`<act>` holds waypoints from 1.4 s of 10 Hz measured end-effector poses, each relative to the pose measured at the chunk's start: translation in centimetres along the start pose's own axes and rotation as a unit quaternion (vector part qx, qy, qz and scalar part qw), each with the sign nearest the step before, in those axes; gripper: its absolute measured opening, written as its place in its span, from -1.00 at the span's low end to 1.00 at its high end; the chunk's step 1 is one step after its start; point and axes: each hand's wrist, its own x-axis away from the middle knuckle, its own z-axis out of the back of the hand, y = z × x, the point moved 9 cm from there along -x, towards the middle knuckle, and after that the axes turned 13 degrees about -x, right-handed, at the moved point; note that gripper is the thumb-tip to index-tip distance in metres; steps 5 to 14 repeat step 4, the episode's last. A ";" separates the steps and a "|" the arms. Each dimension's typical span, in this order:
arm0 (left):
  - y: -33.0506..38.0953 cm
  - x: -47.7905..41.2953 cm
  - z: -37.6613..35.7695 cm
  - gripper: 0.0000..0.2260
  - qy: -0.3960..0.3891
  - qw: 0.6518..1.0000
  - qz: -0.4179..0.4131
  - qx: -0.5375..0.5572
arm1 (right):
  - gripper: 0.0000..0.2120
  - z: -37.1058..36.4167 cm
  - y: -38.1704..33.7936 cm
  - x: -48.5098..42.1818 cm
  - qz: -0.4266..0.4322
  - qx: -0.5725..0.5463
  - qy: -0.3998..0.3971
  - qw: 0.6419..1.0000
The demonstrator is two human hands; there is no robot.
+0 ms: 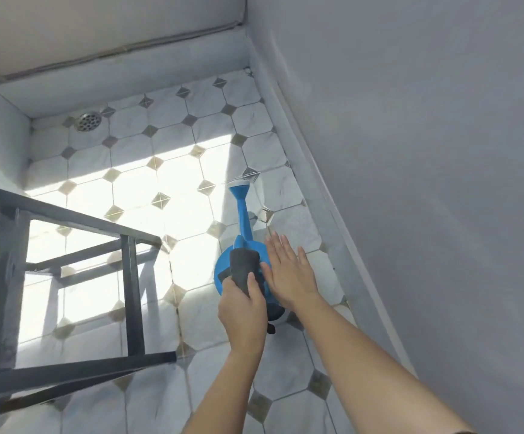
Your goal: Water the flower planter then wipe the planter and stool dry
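Observation:
A blue watering can [242, 223] stands on the tiled floor near the right wall, its long spout with a white rose pointing away from me. My left hand [243, 311] is closed around a rolled dark grey cloth [244, 264] right above the can's body. My right hand [288, 270] is flat with fingers spread, resting beside the cloth over the can's right side. The dark metal frame of the stool [129, 277] fills the left of the view. The planter is not visible.
The floor has white octagonal tiles [166, 170] with a bright sunlit patch. A round metal drain [88, 122] sits at the far left corner. A grey wall [411, 151] runs along the right, and a low tiled curb [129, 70] borders the far side.

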 end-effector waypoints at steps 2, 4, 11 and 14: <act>-0.7 0.2 -2.0 -0.84 -0.007 1.000 -0.011 -0.008 | -0.48 -1.0 0.9 -0.4 0.001 -0.020 -0.012 1.000; -0.4 0.9 0.9 -0.61 -0.016 0.997 0.010 -0.080 | -0.47 2.8 1.2 1.7 -0.021 0.016 -0.004 1.000; -0.4 0.9 0.9 -0.61 -0.016 0.997 0.010 -0.080 | -0.47 2.8 1.2 1.7 -0.021 0.016 -0.004 1.000; -0.4 0.9 0.9 -0.61 -0.016 0.997 0.010 -0.080 | -0.47 2.8 1.2 1.7 -0.021 0.016 -0.004 1.000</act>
